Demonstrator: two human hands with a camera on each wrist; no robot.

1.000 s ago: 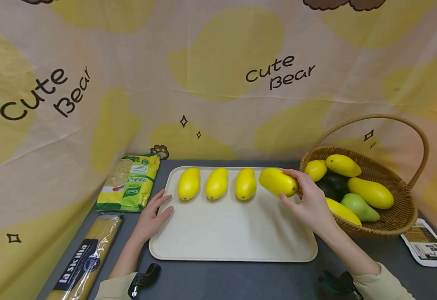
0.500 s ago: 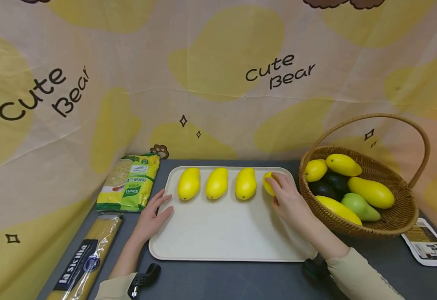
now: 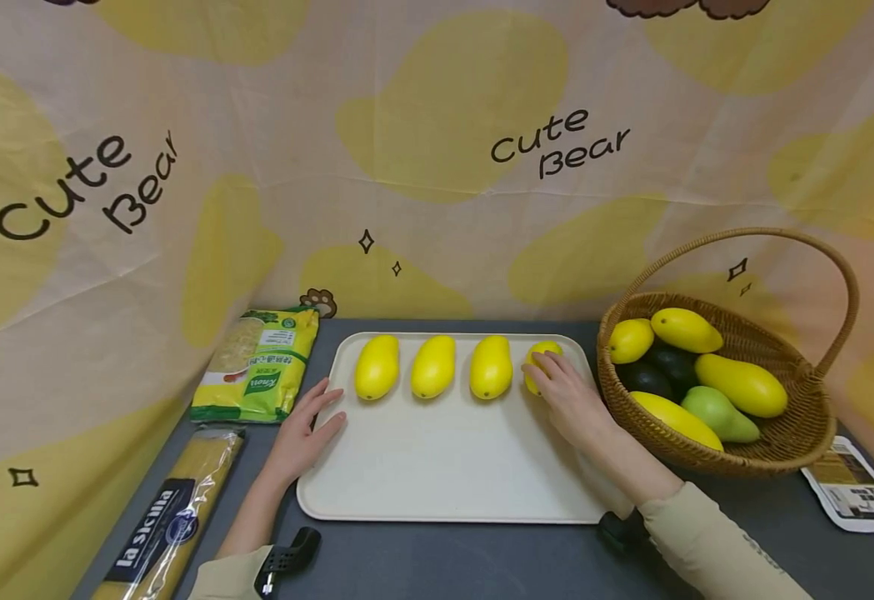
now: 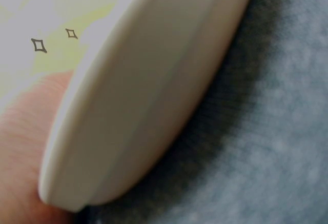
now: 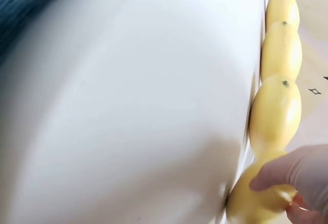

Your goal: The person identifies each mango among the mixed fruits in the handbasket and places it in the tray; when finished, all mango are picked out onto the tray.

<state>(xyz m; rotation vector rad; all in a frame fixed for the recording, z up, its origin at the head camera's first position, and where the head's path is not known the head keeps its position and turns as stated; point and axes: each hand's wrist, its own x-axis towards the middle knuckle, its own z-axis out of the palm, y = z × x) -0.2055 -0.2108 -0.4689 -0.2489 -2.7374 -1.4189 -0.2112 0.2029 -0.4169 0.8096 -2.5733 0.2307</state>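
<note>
A cream tray (image 3: 444, 467) lies on the dark table with yellow mangoes in a row along its back edge. My right hand (image 3: 575, 404) holds the rightmost mango (image 3: 546, 347), thumb on one side and fingers across it; this mango (image 5: 251, 201) rests on the tray in the right wrist view. Left of it stand three more: one near mango (image 3: 491, 368), a middle mango (image 3: 433, 368) and a far-left mango (image 3: 377, 368). My left hand (image 3: 302, 442) rests at the tray's left edge with relaxed fingers. Up close, the left wrist view shows the tray's rim (image 4: 138, 80).
A wicker basket (image 3: 811, 429) at the right holds several yellow fruits, dark avocados and a green pear (image 3: 720, 414). Left of the tray lie a yellow-green Knorr packet (image 3: 257, 367) and a spaghetti pack (image 3: 174, 517). A white pouch (image 3: 860, 492) sits partly behind the basket.
My right hand has brought the rightmost mango down and leftward from the basket side onto the tray, turning it in line with the others. The left hand has stayed in place.
</note>
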